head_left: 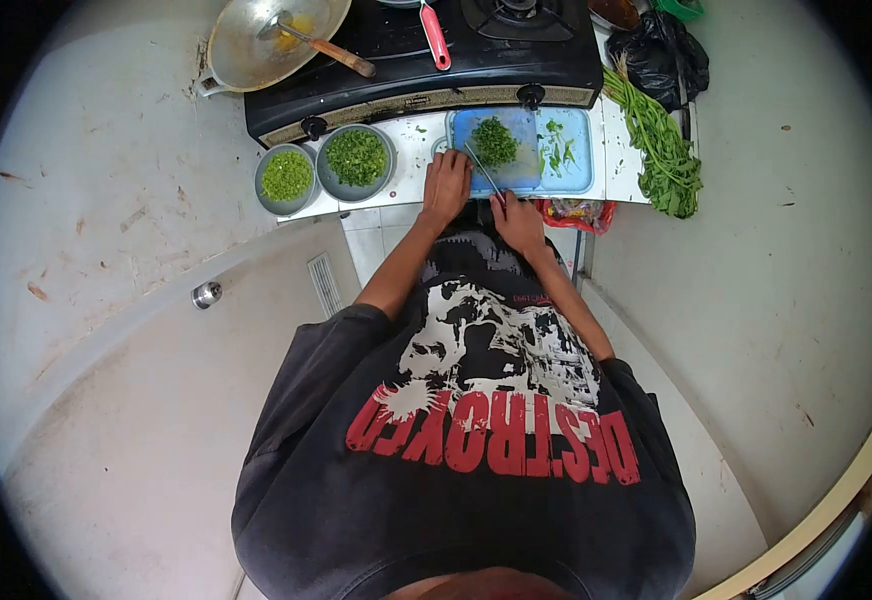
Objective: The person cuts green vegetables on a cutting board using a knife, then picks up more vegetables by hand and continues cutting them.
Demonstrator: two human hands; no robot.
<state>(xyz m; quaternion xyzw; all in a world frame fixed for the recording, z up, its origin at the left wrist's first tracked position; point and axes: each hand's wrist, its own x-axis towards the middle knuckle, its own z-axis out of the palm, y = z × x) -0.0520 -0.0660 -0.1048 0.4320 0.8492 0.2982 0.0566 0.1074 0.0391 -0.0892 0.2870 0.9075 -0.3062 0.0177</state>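
My right hand (519, 222) is closed around the handle of a knife (483, 167), whose blade slants up and left across a blue cutting board (526, 176). Beside the blade lies a heap of finely chopped greens (496, 142). My left hand (447, 186) rests at the board's left edge, close to the knife tip, its fingers stretched forward and holding nothing I can see. Under the board is a light blue tray (583, 178), with loose leaf pieces (556, 150) on its right part.
Two grey bowls of chopped greens, a smaller one (284, 207) and a larger one (387, 182), stand at left. Behind is a black gas stove (406, 75) with a wok (241, 45) and a red-handled pan (436, 40). Leafy stalks (661, 150) and a black plastic bag (661, 60) lie right.
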